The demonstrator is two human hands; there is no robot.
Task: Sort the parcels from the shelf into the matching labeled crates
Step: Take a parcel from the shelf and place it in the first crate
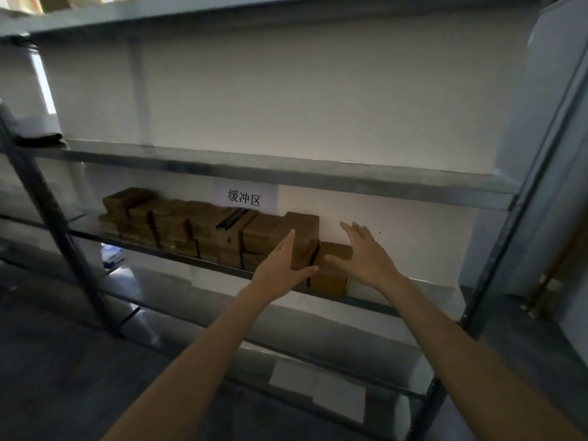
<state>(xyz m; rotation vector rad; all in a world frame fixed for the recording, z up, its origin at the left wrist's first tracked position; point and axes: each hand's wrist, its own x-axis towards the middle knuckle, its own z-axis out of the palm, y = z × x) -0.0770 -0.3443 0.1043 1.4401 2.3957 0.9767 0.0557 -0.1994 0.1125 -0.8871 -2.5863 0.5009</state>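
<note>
A row of brown cardboard parcels (203,227) lies stacked on a metal shelf board (369,303), under a white paper label with Chinese characters (244,197). My left hand (281,265) is spread open against the left face of the tall parcel (304,237) at the row's right end, thumb under its near corner. My right hand (362,253) hovers open, fingers apart, its thumb touching the small parcel (335,251) on top of the rightmost stack. Neither hand has closed on a parcel. No crates are in view.
The shelf above (286,173) holds only a dark folded item (38,138) at its far left. Grey steel uprights stand at left (54,224) and right (521,198). White paper sheets (318,386) lie on a lower shelf. A black strip (231,218) rests on the parcels.
</note>
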